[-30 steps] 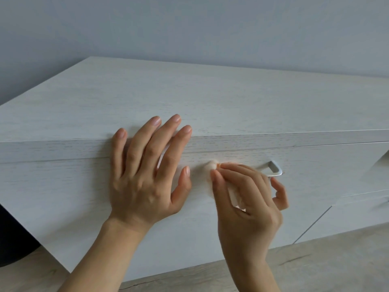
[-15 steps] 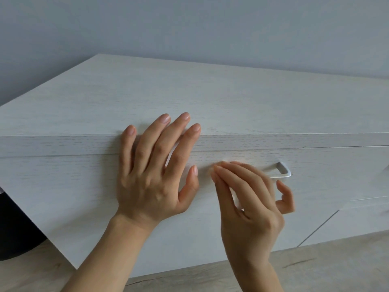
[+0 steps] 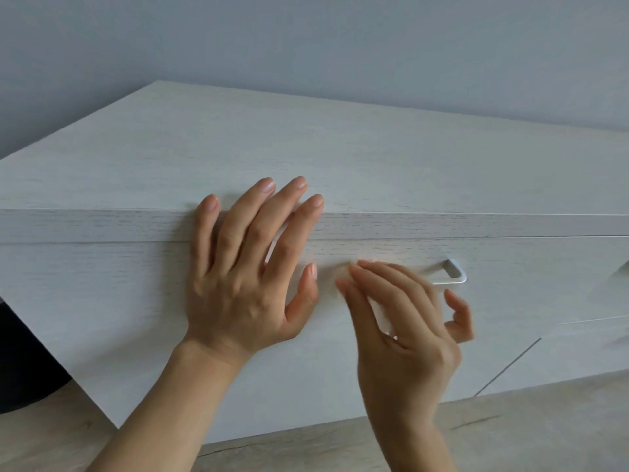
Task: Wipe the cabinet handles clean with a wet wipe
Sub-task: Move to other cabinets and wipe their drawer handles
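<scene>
Left grip (image 3: 248,277) lay flat and open on the white wood-grain cabinet (image 3: 374,158), palm on the front panel (image 3: 119,301), fingertips reaching over the top edge. It held nothing and looked like a brace. Right grip (image 3: 401,328) was motion-blurred, thumb and fingers (image 3: 391,277) closed in a pinch on a wadded white wet wipe (image 3: 386,322); only a pale sliver of it showed between thumb and forefinger. The wipe sat at the left part of the brushed silver metal bar handle (image 3: 454,273). Only the handle's right end and corner were visible, the rest hidden behind my fingers. Handling, my read: the wipe is light, soft, limp and damp, so it bunches and can slip out of a loose pinch. Best taken as a wad between thumb and two fingertips, cloth wrapped round the bar. The handle looked rigid, smooth and fixed to the panel; slick once wet, nothing fragile, reachable from the front and underneath. Containers: the cabinet was the only one, front panel shut, contents not visible. A second front (image 3: 578,356) lower right was also shut. Pale wood-look floor (image 3: 510,434) ran below.
</scene>
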